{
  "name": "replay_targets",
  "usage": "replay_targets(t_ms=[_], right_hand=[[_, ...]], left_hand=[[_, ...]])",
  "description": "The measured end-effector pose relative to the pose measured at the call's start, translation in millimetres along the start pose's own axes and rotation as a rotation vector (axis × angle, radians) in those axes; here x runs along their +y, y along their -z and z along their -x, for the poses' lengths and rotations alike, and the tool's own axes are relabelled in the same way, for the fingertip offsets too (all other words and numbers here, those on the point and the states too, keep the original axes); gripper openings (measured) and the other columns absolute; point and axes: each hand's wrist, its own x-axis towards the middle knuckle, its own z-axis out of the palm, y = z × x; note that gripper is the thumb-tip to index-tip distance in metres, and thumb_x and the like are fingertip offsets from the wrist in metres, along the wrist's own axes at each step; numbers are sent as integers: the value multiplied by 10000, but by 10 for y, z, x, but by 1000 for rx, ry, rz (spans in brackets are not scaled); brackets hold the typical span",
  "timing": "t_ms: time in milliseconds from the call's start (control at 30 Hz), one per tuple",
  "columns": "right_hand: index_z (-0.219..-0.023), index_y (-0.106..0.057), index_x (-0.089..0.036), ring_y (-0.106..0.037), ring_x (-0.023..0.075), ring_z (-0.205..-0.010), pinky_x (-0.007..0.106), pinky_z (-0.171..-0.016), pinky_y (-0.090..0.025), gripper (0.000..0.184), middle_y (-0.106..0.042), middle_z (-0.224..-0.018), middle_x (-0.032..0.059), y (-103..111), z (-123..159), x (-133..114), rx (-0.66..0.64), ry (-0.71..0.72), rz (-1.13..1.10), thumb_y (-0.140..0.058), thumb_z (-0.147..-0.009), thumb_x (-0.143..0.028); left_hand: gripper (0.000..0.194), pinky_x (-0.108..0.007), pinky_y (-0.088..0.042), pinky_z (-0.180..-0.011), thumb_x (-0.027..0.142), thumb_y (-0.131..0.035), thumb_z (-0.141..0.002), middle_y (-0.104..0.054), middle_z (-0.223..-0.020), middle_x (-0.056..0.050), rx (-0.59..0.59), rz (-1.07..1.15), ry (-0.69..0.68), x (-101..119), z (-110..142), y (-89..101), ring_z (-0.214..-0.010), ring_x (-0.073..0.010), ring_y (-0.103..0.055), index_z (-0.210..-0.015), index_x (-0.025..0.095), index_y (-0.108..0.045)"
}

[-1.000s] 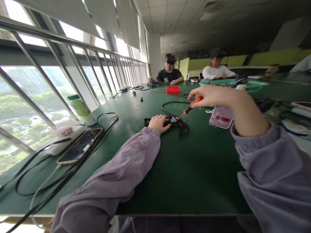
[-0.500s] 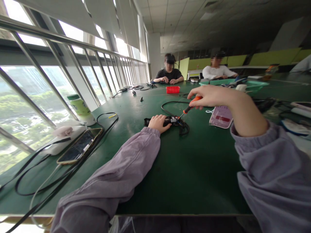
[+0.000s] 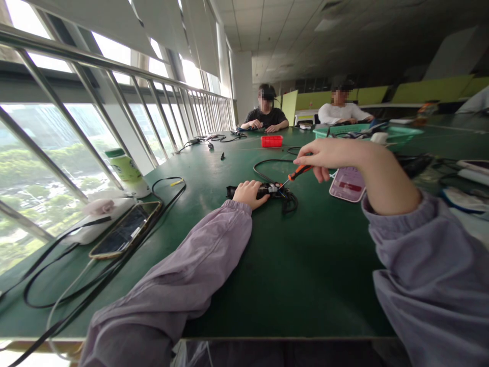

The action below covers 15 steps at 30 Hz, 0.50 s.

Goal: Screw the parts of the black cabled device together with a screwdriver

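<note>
Lilac sleeves reach over green tabletop [image 3: 313,265]. Phone [image 3: 126,230] and looping cables [image 3: 87,275] near left edge, green-capped bottle [image 3: 128,172] just beyond. Left hand [image 3: 249,193] clamps down on black device [image 3: 267,191] lying mid-table with its black cord [image 3: 267,165] curling off behind. Right hand [image 3: 331,155] pinches orange-handled screwdriver [image 3: 295,175] — tilted, tip at the device's right end. Pink pouch [image 3: 347,183] just beside right hand. Farther: red box [image 3: 271,141], teal basket [image 3: 336,130] — two people seated at far end.
</note>
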Motion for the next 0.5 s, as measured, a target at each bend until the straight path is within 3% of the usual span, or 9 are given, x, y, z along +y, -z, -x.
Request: replay_targets(t_ms=[100,267,433,500], right_hand=[[-1036,-597,-198,-641,194,-586,308,-597,-462,436,-678,-611,39,-6,6,-12,-19,-13,-11,-388,-853,-535],[-1147,-542,-230,-649,196,-707,284,-629,-452,413,-704,-797,32,9,-1,11,141,74,59,-555,-780,-417],[-983,-581,-188,-554,151,-496,275,-534,-398,392,-628,-573,24,-1,-17,-9,-26,2,61,-358,-870,-489],[-933,-591,-185,-521,145,-466,278,-518,-375,441,-596,-536,19,-6,-31,-15,-14,-3,95,-299,-881,-511]], left_hand=[[451,-371,-402,-880,522,-440,-842,-616,-1087,-79,4,2,-3,0,-1,-1,-1022,-249,-547,-1114,179,-549],[447,-370,-404,-876,527,-455,-833,-616,-1061,-80,5,19,2,-3,-2,-1,-1010,-250,-549,-1103,184,-550],[423,-379,-400,-883,511,-469,-830,-612,-1070,-84,-3,39,9,8,4,18,-1018,-252,-545,-1096,192,-554],[427,-378,-400,-882,511,-469,-830,-612,-1067,-84,-3,36,8,9,5,19,-1018,-252,-544,-1099,190,-553]])
